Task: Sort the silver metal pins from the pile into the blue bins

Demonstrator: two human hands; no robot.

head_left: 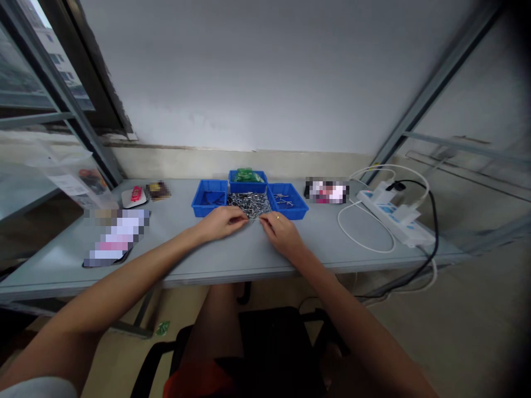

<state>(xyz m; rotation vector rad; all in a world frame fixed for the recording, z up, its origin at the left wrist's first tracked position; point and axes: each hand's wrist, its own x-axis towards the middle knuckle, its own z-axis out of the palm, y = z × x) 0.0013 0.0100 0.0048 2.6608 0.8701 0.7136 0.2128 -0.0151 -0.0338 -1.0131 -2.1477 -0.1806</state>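
A heap of small, thin metal pieces (249,202), silver and dark, lies on the table between three blue trays. At its left front edge is my left hand (224,222), fingertips pinched together; what they hold, if anything, is too small to make out. My right hand (282,232), with a ring on one finger, pinches a thin silver metal piece at the heap's right front edge. The left blue tray (204,211) has a few dark pieces in it. Several thin silver pieces lie in the right blue tray (295,213). Green plastic packets (248,175) fill the back blue tray (249,188).
A phone (118,237) lies at the left of the grey table (232,260), near a white case with red lettering (134,196) and a clear plastic bag (78,179). At the right are another phone (327,190) and a power strip (398,221) with looping cables.
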